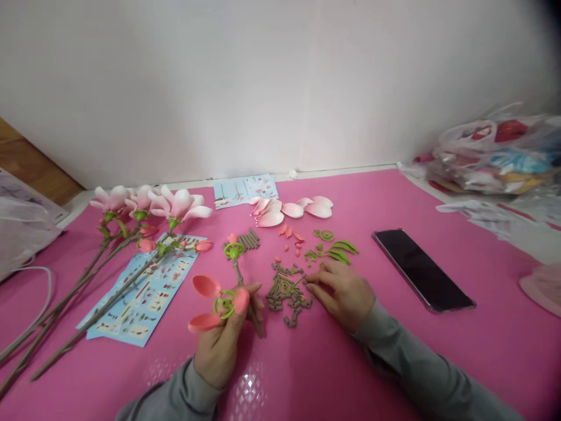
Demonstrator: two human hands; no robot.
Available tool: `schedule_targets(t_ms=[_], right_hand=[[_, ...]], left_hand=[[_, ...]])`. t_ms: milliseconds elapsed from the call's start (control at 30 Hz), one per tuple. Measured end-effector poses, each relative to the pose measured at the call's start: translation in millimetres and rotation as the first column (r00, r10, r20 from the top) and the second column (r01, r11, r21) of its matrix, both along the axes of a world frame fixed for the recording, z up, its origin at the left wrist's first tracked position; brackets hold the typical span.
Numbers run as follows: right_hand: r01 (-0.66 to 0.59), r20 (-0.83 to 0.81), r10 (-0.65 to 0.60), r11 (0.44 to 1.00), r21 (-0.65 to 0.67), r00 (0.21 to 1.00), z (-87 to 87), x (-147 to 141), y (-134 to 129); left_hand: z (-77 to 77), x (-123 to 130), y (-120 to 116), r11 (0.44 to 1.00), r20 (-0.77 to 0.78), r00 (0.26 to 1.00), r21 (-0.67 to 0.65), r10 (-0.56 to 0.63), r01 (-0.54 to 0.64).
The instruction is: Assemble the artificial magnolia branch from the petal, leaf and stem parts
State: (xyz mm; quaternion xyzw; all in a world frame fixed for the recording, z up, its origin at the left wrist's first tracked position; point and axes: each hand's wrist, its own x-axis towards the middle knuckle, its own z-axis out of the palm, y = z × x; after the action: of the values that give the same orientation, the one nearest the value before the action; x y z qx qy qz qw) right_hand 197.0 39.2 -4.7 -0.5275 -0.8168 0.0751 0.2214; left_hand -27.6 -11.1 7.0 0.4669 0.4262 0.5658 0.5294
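My left hand (221,348) is closed around a toy flower's brown stem (254,321), topped by a green ring and pink bud (234,248). Between its thumb and fingers shows a coral-petaled flower piece (205,286) with a green ring centre; whether it joins the stem I cannot tell. My right hand (344,292) has thumb and forefinger pinched at the right edge of a pile of small brown stem pieces (276,304). What the fingertips hold, if anything, is too small to make out. Green leaves (344,245) lie just beyond that hand.
Assembled pink magnolias (179,202) on long stems lie at left, across blue instruction sheets (149,313). Loose pale petals (319,207) and another blue sheet (245,190) are at the back. A phone (421,269) lies at right, with plastic bags (486,155) beyond it.
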Motion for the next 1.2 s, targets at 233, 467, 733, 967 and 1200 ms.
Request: schedule_targets(t_ms=[233,467,733,967,1200], right_hand=[[-0.008,-0.022,0.008,1.000,-0.011,1.000,3.8,-1,2],[-0.011,-0.090,0.015,0.999,0.040,0.996,4.8,1,2],[-0.047,-0.076,0.053,0.996,0.070,0.996,3.0,0,2],[-0.042,-0.103,0.048,0.997,0.062,0.994,3.9,0,2],[-0.056,-0.196,0.062,0.998,0.037,0.979,3.5,0,2]], left_hand=[[-7.7,1,-1,0.985,0.078,0.983,-0.049,0.167,-0.164],[-15.3,-9,3,0.991,0.073,0.991,-0.089,0.111,-0.104],[-15.3,-11,6,0.993,0.106,0.991,-0.101,0.077,-0.066],[-12.2,-9,7,0.996,0.156,0.987,-0.082,0.029,-0.017],[-11.3,-10,8,0.993,0.187,0.982,-0.119,0.028,-0.005]])
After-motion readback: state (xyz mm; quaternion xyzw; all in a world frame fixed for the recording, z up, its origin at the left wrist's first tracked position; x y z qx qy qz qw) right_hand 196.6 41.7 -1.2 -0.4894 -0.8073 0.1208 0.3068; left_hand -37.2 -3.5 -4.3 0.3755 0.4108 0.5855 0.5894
